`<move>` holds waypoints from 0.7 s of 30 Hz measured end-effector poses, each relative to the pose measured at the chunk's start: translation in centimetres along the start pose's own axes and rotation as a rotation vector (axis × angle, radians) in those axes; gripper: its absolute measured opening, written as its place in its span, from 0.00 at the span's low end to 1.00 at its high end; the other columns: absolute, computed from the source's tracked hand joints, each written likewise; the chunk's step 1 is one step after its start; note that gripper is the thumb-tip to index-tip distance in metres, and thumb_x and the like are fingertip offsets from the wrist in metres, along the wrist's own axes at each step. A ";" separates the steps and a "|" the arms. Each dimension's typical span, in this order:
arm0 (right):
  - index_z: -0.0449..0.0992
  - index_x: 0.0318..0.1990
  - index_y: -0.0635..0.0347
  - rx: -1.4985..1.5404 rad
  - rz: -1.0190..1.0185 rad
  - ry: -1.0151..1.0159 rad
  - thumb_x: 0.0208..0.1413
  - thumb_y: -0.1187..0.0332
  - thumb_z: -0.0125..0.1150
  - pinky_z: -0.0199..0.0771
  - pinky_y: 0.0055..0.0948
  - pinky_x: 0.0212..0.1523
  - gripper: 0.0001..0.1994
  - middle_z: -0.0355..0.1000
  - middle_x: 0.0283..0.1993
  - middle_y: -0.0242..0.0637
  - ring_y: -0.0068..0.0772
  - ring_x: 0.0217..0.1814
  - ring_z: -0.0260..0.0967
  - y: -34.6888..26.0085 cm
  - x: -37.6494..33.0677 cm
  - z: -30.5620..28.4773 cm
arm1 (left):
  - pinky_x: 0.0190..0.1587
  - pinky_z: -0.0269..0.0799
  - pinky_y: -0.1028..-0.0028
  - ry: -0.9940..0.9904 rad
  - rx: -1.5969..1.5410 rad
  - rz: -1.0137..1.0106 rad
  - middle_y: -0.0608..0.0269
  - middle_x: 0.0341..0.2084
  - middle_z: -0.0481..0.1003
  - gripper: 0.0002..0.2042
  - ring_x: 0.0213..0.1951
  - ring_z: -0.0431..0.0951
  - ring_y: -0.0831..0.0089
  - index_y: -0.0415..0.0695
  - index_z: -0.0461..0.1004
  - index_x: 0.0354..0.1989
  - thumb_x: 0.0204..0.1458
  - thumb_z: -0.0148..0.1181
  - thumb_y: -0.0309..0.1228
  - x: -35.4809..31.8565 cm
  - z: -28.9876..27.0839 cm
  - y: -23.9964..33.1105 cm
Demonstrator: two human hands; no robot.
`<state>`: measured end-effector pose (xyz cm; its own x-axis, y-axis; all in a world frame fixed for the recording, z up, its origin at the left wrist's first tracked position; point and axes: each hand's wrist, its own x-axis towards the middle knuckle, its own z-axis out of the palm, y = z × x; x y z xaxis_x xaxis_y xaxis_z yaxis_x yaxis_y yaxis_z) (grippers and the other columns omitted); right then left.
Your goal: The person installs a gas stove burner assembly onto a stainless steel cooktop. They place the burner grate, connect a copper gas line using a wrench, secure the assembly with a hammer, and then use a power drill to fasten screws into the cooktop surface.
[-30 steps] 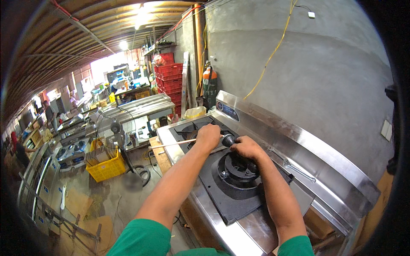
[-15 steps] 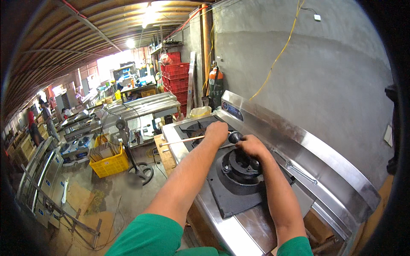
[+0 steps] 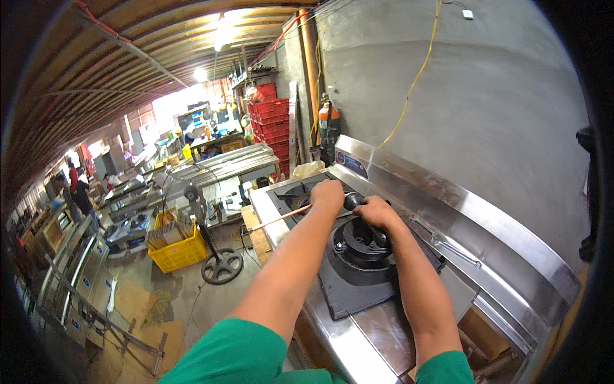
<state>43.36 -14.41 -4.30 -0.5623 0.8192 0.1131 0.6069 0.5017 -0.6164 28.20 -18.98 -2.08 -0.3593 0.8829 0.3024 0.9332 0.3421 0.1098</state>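
My left hand (image 3: 327, 196) is closed above the far burner of a stainless steel stove. A thin copper-coloured rod (image 3: 279, 221) runs from beneath that fist out past the stove's left edge. My right hand (image 3: 378, 214) is wrapped round part of a black cast-iron burner (image 3: 362, 248), beside its rounded dark end (image 3: 352, 201). The burner's ring sits over a black square plate (image 3: 355, 288) on the stove top. Between the hands, the contact is partly hidden by fingers.
A combination wrench (image 3: 455, 251) lies along the steel ledge below the backsplash (image 3: 448, 198). To the left stand a yellow crate (image 3: 179, 251) and a round black stand base (image 3: 222, 266). Farther back are red crates (image 3: 272, 121), a gas cylinder (image 3: 329, 128) and people.
The copper-coloured rod's outer end has swung down, nearer to me. Both hands keep nearly the same places on the stove. My view has shifted slightly.
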 end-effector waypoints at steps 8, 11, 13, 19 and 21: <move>0.81 0.45 0.71 0.032 0.012 -0.017 0.46 0.57 0.63 0.73 0.42 0.56 0.25 0.75 0.51 0.62 0.56 0.55 0.75 -0.6 0.4 0.0 | 0.49 0.80 0.60 -0.010 0.081 0.014 0.47 0.44 0.81 0.12 0.48 0.83 0.54 0.42 0.83 0.44 0.57 0.58 0.33 1.0 -0.7 -0.6; 0.81 0.45 0.71 0.055 0.032 -0.030 0.46 0.57 0.63 0.73 0.41 0.57 0.25 0.75 0.52 0.62 0.56 0.56 0.75 -1.0 0.1 -0.1 | 0.50 0.78 0.59 0.046 0.038 -0.051 0.46 0.44 0.81 0.11 0.48 0.82 0.52 0.40 0.83 0.41 0.54 0.59 0.30 1.1 -0.2 0.0; 0.81 0.45 0.71 0.028 0.047 -0.001 0.46 0.57 0.63 0.73 0.41 0.57 0.24 0.75 0.52 0.62 0.55 0.56 0.75 -1.2 0.1 0.1 | 0.51 0.77 0.58 0.038 0.002 -0.105 0.46 0.45 0.81 0.11 0.48 0.82 0.53 0.41 0.83 0.42 0.54 0.59 0.31 1.2 0.5 0.4; 0.81 0.45 0.68 0.046 0.022 0.006 0.49 0.59 0.59 0.73 0.41 0.58 0.22 0.76 0.52 0.60 0.55 0.56 0.75 -1.1 0.1 0.3 | 0.52 0.77 0.58 -0.043 0.170 -0.053 0.49 0.48 0.80 0.13 0.50 0.81 0.55 0.41 0.83 0.44 0.56 0.59 0.33 1.8 0.7 -0.1; 0.82 0.43 0.70 0.105 0.042 0.060 0.47 0.57 0.61 0.74 0.42 0.55 0.24 0.76 0.49 0.62 0.56 0.53 0.76 -0.8 0.0 0.3 | 0.51 0.77 0.60 -0.108 0.245 -0.075 0.49 0.50 0.80 0.16 0.53 0.80 0.55 0.43 0.82 0.48 0.56 0.60 0.39 1.8 -0.7 0.4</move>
<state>42.70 -14.95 -4.06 -0.5008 0.8557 0.1303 0.5654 0.4374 -0.6993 27.96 -17.51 -0.80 -0.4381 0.8769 0.1977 0.8793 0.4637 -0.1082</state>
